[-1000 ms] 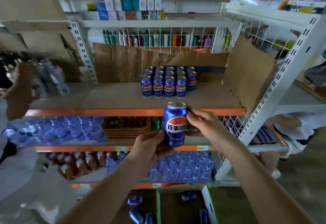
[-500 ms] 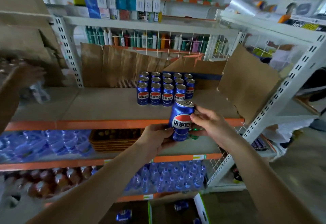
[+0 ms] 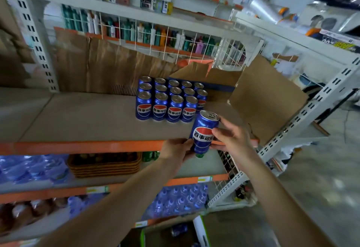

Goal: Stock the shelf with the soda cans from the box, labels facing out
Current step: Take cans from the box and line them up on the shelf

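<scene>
Soda can [image 3: 203, 132], blue with a red-white-blue label, is held in the air at the front edge of the shelf [image 3: 78, 118], at about 4 o'clock from the stocked cans. It tilts slightly, top toward 1 o'clock, with the label facing the camera. The silver top and pull tab are visible.

Left hand [image 3: 175, 150] grips the lower part of the can from the 8 o'clock side, fingers curled round its base. Right hand [image 3: 232, 139] holds the can from the 3 o'clock side; its fingertips [image 3: 216, 131] pinch the can body at the edge of the label, and the thumb lies below near the base.

Stocked cans [image 3: 169, 100] stand upright on the shelf in a block of rows, touching one another, front-row labels facing out. The held can sits just beside the front right corner of this block.

Behind the block, at 12 to 2 o'clock, brown cardboard sheets [image 3: 266, 98] lean against the rack. The shelf carries an orange front rail [image 3: 78, 146]. The shelf below holds a woven basket [image 3: 105, 164] and wrapped water bottles [image 3: 29, 169].

At 6 o'clock, on the floor, an open box [image 3: 200, 229] shows one blue can [image 3: 178, 229] lying on its side.
</scene>
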